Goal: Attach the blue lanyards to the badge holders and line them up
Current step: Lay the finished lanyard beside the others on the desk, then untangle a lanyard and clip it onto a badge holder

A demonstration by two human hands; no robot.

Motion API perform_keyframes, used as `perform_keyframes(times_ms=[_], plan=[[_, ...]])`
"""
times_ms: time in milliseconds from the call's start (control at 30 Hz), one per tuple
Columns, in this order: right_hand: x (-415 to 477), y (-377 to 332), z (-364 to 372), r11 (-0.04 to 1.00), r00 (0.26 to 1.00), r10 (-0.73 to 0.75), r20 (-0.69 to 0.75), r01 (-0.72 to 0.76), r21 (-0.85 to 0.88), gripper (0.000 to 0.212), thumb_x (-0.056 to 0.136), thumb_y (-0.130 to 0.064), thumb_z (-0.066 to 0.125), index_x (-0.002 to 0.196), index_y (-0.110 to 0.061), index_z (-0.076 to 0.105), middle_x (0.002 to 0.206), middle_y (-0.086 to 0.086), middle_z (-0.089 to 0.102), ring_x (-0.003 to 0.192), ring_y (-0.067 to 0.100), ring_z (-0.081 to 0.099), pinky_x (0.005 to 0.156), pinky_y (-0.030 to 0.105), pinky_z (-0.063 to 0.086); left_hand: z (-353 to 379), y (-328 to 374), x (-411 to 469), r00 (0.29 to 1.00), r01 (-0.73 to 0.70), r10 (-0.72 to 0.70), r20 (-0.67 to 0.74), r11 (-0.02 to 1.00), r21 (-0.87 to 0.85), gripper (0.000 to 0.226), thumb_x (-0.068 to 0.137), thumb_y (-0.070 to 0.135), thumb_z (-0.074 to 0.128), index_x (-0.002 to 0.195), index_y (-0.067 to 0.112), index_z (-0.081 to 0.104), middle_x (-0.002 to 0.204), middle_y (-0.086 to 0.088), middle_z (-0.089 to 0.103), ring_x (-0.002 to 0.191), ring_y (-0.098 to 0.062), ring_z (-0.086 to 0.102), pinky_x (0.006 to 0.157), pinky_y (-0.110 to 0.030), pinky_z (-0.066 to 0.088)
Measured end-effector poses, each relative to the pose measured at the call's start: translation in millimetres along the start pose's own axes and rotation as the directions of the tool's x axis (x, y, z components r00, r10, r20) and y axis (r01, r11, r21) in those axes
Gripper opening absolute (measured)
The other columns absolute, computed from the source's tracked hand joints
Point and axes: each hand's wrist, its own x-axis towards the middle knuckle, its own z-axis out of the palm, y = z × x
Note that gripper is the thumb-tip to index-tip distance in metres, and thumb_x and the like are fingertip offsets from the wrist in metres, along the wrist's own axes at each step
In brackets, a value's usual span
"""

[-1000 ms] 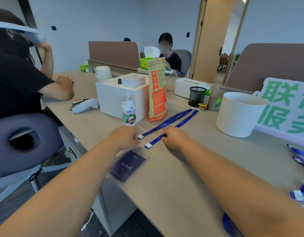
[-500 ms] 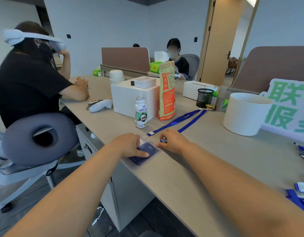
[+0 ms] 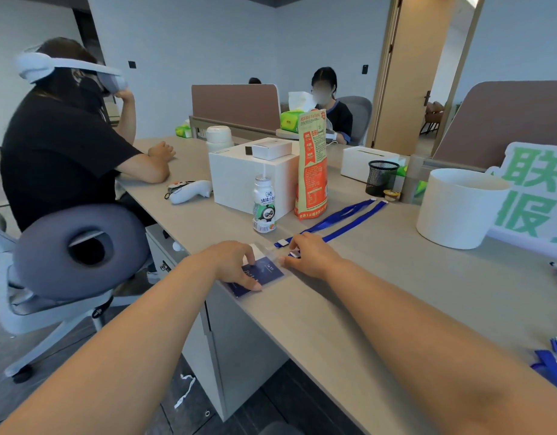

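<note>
Pale office desk (image 3: 459,277), long and shared, with both bare forearms reaching out over its near edge. On that edge the left hand (image 3: 236,265) lies with fingers almost straight, pressing flat on the badge holder (image 3: 267,272), a clear sleeve with a dark blue card inside, partly under the palm. Just to its right, the right hand (image 3: 314,255) has its fingertips curled in a pinch on the clip end of the blue lanyard (image 3: 358,218), held against the top edge of the holder. Whether the clip has caught the slot I cannot tell. Beyond the right hand's fingers the lanyard's two straps run away across the desk, and one white-tipped end lies loose just past the knuckles.

As I judge it, the job is near its start: this pair is being joined, and no finished badge lies in a row anywhere in view. More blue lanyards (image 3: 550,365) wait far to the right of the right hand, at the picture's edge. I see no other holders.

Beyond and to the right of the right hand stands a white tub (image 3: 452,215); its inside is hidden. A black mesh cup (image 3: 380,180) stands past the straps' far end, contents unclear. Beyond the left hand are a drink bottle (image 3: 264,208), an orange snack bag (image 3: 313,177) and a white box (image 3: 239,180).
</note>
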Motion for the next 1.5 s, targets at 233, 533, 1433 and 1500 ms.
perform_keyframes(times_ms=[233,533,1433,1500], plan=[[-13,6,-11,1.0,0.999,0.001,-0.043,0.0,0.012,0.033,0.09,-0.038,0.054,0.113,-0.013,0.054,0.12,0.005,0.054,0.108,0.021,0.049,0.089,0.032,0.044,3,11,3,0.994,-0.043,0.033,-0.108,0.995,-0.087,0.042,0.08,0.046,0.066,0.109,0.018,0.058,0.112,-0.002,0.057,0.095,-0.016,0.047,0.081,-0.027,0.039],[-78,68,-53,0.98,0.978,0.188,-0.093,-0.193,-0.045,0.015,0.092,-0.025,0.053,0.101,-0.015,0.059,0.105,0.006,0.062,0.092,0.018,0.053,0.08,0.028,0.044,20,97,16,0.929,-0.281,0.262,-0.262,0.959,-0.037,0.013,0.089,0.021,0.049,0.091,0.018,0.062,0.101,-0.002,0.065,0.093,-0.019,0.056,0.079,-0.031,0.046],[-368,217,-130,0.761,0.74,0.632,-0.23,-0.648,0.008,0.007,0.084,-0.019,0.064,0.089,-0.014,0.066,0.084,-0.004,0.059,0.08,0.01,0.053,0.074,0.023,0.044,93,386,-11,0.614,-0.789,0.788,-0.039,0.614,-0.023,0.032,0.082,0.042,0.064,0.102,0.018,0.065,0.094,0.002,0.057,0.09,-0.017,0.055,0.079,-0.031,0.044],[-377,217,-129,0.761,0.736,0.64,-0.22,-0.646,0.052,0.005,0.084,-0.021,0.065,0.086,-0.016,0.065,0.078,-0.008,0.056,0.073,0.006,0.051,0.068,0.019,0.04,96,392,-13,0.594,-0.804,0.804,-0.028,0.592,-0.054,0.031,0.079,0.045,0.066,0.096,0.02,0.065,0.087,0.006,0.054,0.084,-0.014,0.053,0.076,-0.03,0.043]])
